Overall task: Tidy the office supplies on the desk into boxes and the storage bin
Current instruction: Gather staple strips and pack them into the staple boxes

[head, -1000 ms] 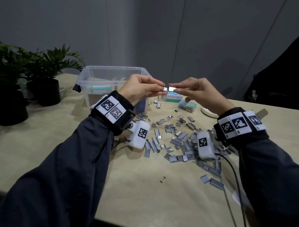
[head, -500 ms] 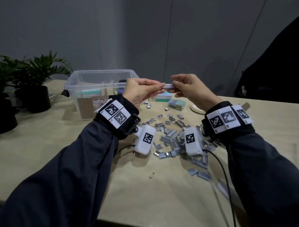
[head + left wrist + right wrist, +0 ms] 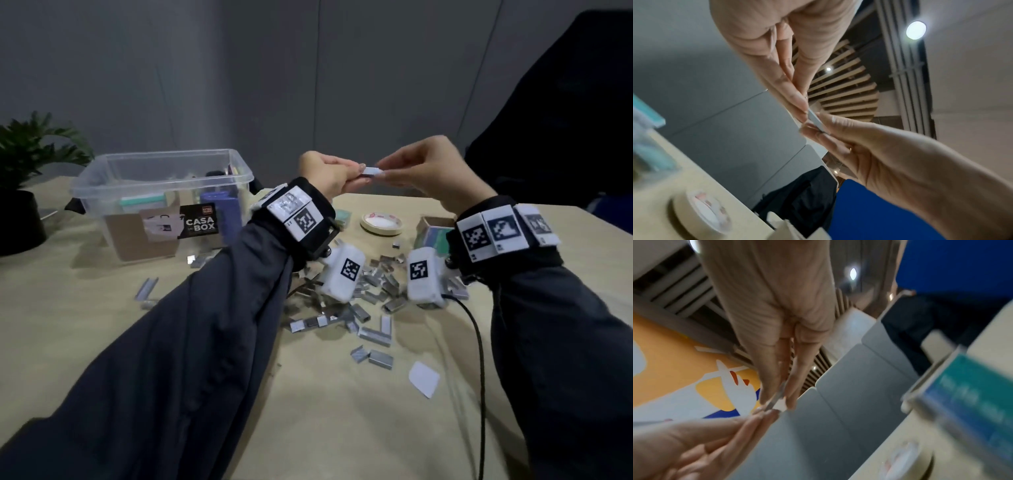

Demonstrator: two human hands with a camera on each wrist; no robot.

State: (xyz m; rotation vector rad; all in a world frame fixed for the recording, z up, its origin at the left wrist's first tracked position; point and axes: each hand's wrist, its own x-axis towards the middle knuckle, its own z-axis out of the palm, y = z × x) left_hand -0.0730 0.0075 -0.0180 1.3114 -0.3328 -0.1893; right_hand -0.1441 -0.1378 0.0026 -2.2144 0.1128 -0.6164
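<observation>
Both hands are raised above the desk and pinch one short silver strip of staples (image 3: 371,170) between them. My left hand (image 3: 359,175) grips its left end with thumb and fingertips. My right hand (image 3: 383,173) pinches the right end. In the left wrist view the strip (image 3: 815,120) shows edge-on between the two sets of fingertips; in the right wrist view the strip (image 3: 774,400) is blurred. Several loose staple strips (image 3: 373,294) lie scattered on the desk below the wrists. The clear storage bin (image 3: 102,192) stands at the back left, with items inside.
A roll of tape (image 3: 382,223) lies behind the staples. An open teal staple box (image 3: 432,232) stands beside my right wrist. A potted plant (image 3: 20,205) sits at the far left. A white paper scrap (image 3: 424,378) and a black cable (image 3: 479,346) lie near the right.
Both hands have kept hold of the staple strip and stayed together in the air. The view has swung, so the bin now sits further left and the box shows at the right.
</observation>
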